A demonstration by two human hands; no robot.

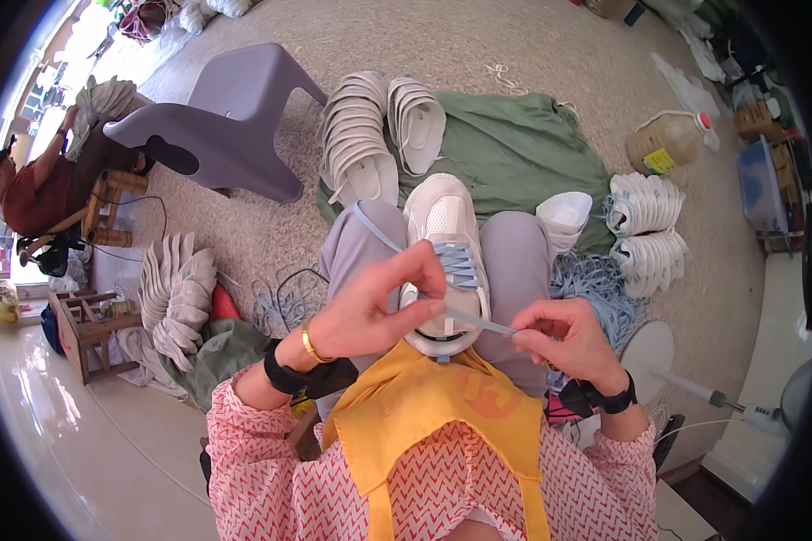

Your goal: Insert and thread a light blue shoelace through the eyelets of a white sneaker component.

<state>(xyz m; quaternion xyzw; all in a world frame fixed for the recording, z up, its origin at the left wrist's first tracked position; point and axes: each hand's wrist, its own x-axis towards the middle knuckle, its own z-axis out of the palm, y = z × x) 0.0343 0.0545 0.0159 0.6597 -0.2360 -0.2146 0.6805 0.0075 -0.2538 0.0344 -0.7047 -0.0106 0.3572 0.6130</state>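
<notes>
A white and beige sneaker (pixel 441 206) is held upright between my knees, toe pointing away from me. Pale blue laces (pixel 457 263) criss-cross its front. A stretch of shoelace (pixel 480 321) runs taut between my two hands over the shoe's opening. My left hand (pixel 381 305) pinches it between thumb and forefinger, above the shoe. To the right, my right hand (pixel 564 339) grips the lace toward its end with closed fingertips. Another length of lace lies over my left knee. A yellow apron (pixel 433 397) covers my lap.
Stacked shoe uppers (pixel 361 135) lie on a green cloth (pixel 523 135) ahead, with more uppers (pixel 645 230) at right. Loose blue laces (pixel 595 287) heap beside my right knee. A grey plastic chair (pixel 235 117), a jug (pixel 666 142) and a fan (pixel 650 352) stand around. Another person (pixel 41 189) sits far left.
</notes>
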